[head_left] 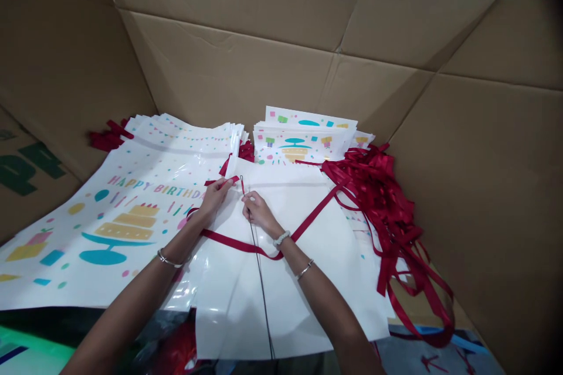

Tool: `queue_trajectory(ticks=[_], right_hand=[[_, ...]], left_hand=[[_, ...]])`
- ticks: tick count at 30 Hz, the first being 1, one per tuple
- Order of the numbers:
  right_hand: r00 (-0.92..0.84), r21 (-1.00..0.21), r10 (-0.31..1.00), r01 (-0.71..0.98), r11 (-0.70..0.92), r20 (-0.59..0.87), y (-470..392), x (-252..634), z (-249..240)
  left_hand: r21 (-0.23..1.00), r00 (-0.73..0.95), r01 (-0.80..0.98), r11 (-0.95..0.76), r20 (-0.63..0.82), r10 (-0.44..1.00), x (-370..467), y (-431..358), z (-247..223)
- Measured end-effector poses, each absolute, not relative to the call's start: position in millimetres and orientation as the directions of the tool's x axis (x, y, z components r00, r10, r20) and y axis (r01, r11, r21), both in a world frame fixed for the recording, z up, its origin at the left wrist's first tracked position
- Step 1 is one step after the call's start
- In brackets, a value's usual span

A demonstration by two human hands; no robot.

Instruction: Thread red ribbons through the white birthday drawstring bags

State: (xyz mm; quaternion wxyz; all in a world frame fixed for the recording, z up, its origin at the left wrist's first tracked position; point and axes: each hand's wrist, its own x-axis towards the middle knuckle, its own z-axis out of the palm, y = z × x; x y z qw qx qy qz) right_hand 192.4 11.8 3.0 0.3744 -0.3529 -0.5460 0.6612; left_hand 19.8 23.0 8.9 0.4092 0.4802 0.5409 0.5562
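My left hand (214,199) pinches the end of a red ribbon (241,244) near the top left of a plain white bag or sheet (308,299). The ribbon passes under my left forearm, sags across the white surface and runs up right to a heap of ribbons. My right hand (259,211) is closed around a long thin dark wire (260,281), just right of my left hand. A narrow loop tops the wire, with a bit of red beside it. The wire's lower end reaches the sheet's front edge.
At left lies a stack of white bags (145,187) printed with a birthday cake. More printed bags (303,137) stand behind. Tangled red ribbons (378,187) pile up at right. Tall cardboard walls (246,53) enclose the back and sides.
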Motion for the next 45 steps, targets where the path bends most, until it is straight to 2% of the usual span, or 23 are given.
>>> queue_trajectory(ticks=[18,25,32,39,45], right_hand=[[-0.479,-0.997,0.878,-0.054,-0.053,-0.021,6,192,0],[-0.494,-0.997,0.869,-0.056,-0.062,-0.026,7,192,-1],[-0.523,-0.995,0.852,-0.074,-0.068,-0.019,8,195,0],[-0.555,-0.993,0.831,-0.112,-0.035,0.034,12,195,-7],[-0.597,-0.992,0.8,-0.125,-0.029,0.052,10,200,-3]], left_hand=[[0.975,-0.253,0.192,-0.114,0.161,0.954,18,22,11],[0.983,-0.214,0.142,-0.12,0.149,0.965,16,20,13],[0.989,-0.11,0.139,-0.056,0.072,0.991,11,22,7],[0.993,-0.074,0.117,-0.027,0.036,0.997,7,23,6],[0.999,-0.008,-0.013,-0.042,0.042,0.999,8,22,10]])
